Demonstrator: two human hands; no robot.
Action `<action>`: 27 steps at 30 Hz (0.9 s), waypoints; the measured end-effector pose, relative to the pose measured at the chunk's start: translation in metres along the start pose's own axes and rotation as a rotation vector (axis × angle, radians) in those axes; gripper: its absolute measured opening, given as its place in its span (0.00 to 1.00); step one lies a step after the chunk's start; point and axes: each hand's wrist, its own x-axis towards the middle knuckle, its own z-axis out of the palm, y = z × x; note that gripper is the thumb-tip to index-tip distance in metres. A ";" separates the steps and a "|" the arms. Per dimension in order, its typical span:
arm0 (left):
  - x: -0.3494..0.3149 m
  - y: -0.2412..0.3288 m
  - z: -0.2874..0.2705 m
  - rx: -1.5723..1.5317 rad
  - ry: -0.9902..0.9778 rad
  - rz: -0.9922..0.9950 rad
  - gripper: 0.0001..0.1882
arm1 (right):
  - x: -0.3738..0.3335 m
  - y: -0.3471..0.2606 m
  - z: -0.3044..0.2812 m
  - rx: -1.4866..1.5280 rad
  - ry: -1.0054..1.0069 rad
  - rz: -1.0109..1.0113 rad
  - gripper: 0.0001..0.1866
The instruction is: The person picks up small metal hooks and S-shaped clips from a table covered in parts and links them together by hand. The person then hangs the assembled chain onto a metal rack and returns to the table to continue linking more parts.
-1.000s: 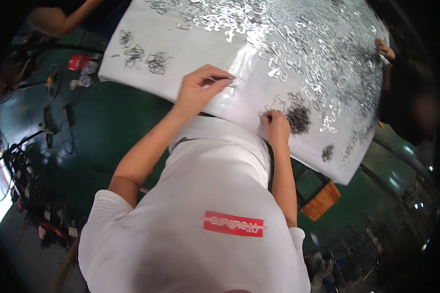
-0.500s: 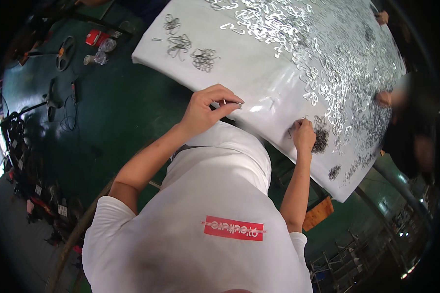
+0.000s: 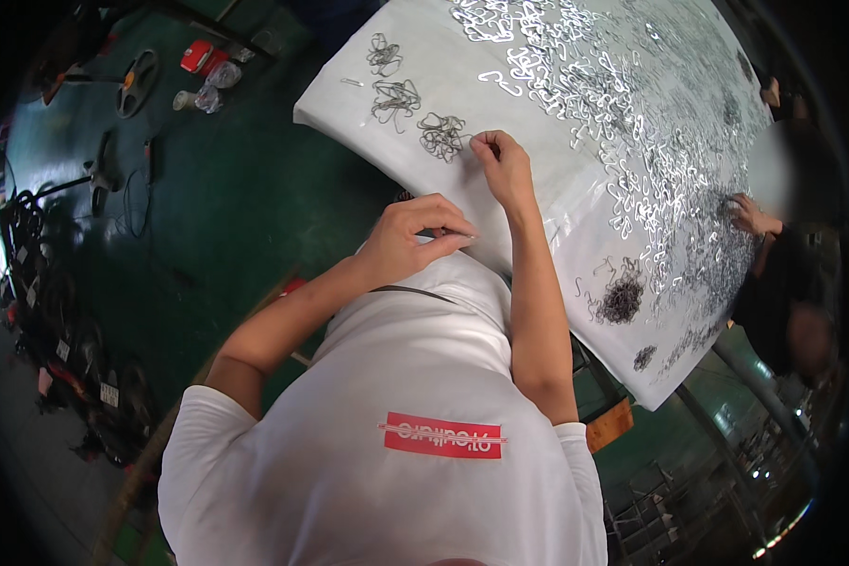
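Note:
My left hand (image 3: 415, 236) is closed in a pinch close to my waist, by the table's near edge. A small shiny metal piece (image 3: 472, 237) shows at its fingertips. My right hand (image 3: 506, 172) reaches over the white-covered table (image 3: 349, 104). Its thumb and finger pinch a thin metal hook (image 3: 467, 141) at the right side of a small pile of dark S-shaped hooks (image 3: 440, 138). Two similar piles, a middle one (image 3: 395, 100) and a far one (image 3: 384, 55), lie beyond it. A denser dark pile of hooks (image 3: 623, 299) sits at the right.
Many bright S-shaped hooks (image 3: 623, 160) spread over the table's far and right parts. Another person's hand (image 3: 755, 216) touches them at the right edge. A red object (image 3: 197, 57) and a plastic bag (image 3: 224, 74) lie on the green floor, left of the table.
My right hand has moved left and away from me, from the dense dark pile to the nearest small pile. My left hand stays pinched near my waist. The view has shifted somewhat.

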 end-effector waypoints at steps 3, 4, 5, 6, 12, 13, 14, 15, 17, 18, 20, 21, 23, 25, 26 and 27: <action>0.005 -0.002 0.002 0.014 -0.035 0.025 0.11 | -0.021 0.012 -0.023 -0.059 0.098 0.027 0.11; 0.008 -0.003 0.005 0.011 -0.060 0.025 0.11 | -0.035 0.022 -0.037 -0.076 0.120 0.103 0.11; 0.010 -0.004 0.008 0.003 -0.089 0.024 0.11 | -0.053 0.033 -0.049 -0.087 0.146 0.171 0.11; 0.014 -0.004 0.012 -0.008 -0.117 0.017 0.11 | -0.071 0.045 -0.061 -0.083 0.168 0.203 0.10; 0.040 0.002 0.048 0.008 -0.318 0.049 0.10 | -0.165 0.105 -0.137 -0.277 0.517 0.624 0.11; 0.045 0.003 0.055 0.004 -0.347 0.052 0.10 | -0.168 0.110 -0.143 -0.300 0.560 0.627 0.11; 0.049 0.003 0.064 0.008 -0.366 0.069 0.10 | -0.168 0.115 -0.151 -0.327 0.602 0.671 0.12; 0.053 0.003 0.073 0.007 -0.384 0.080 0.09 | -0.166 0.118 -0.156 -0.354 0.640 0.713 0.12; 0.060 0.003 0.092 0.009 -0.402 0.102 0.08 | -0.154 0.125 -0.156 -0.471 0.610 0.737 0.13; 0.063 0.002 0.103 0.012 -0.404 0.114 0.08 | -0.148 0.128 -0.154 -0.535 0.568 0.738 0.12; 0.067 0.000 0.122 0.022 -0.409 0.111 0.08 | -0.141 0.132 -0.150 -0.610 0.517 0.657 0.10; 0.069 0.000 0.131 0.029 -0.413 0.095 0.08 | -0.141 0.133 -0.151 -0.593 0.494 0.646 0.10; 0.071 -0.001 0.149 0.034 -0.409 0.084 0.09 | -0.146 0.131 -0.156 -0.562 0.440 0.631 0.10; 0.074 -0.001 0.167 0.030 -0.382 0.096 0.09 | -0.157 0.124 -0.168 -0.270 0.456 0.556 0.09; 0.076 -0.001 0.175 0.034 -0.364 0.104 0.09 | -0.164 0.118 -0.174 -0.070 0.457 0.492 0.09; 0.076 -0.001 0.182 0.037 -0.346 0.107 0.08 | -0.172 0.110 -0.179 0.129 0.453 0.480 0.08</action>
